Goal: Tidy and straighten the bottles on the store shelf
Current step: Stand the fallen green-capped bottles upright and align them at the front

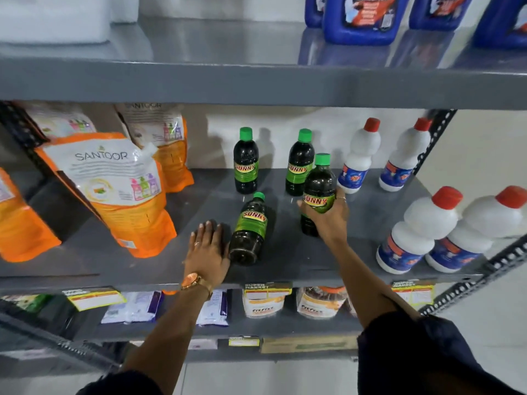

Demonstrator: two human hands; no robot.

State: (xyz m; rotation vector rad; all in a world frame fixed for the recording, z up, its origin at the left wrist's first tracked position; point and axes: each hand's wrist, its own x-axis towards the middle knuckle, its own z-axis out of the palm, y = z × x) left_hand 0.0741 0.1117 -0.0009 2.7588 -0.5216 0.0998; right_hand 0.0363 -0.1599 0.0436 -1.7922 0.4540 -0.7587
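Several dark bottles with green caps and green Sunny labels are on the grey middle shelf (pixel 148 269). Two stand upright at the back, one on the left (pixel 245 161) and one on the right (pixel 298 163). A third bottle (pixel 249 229) leans or lies tilted near the front, cap pointing away. My left hand (pixel 208 252) rests flat on the shelf, its edge against that bottle's base, fingers spread. My right hand (pixel 330 218) grips a fourth bottle (pixel 318 192) around its middle, holding it upright at the shelf.
White bottles with red caps (pixel 419 232) stand to the right, two in front and two at the back (pixel 359 158). Orange Santoor pouches (pixel 114 189) lean on the left. Blue jugs (pixel 362 18) sit on the shelf above. Packets and price tags line the shelf below.
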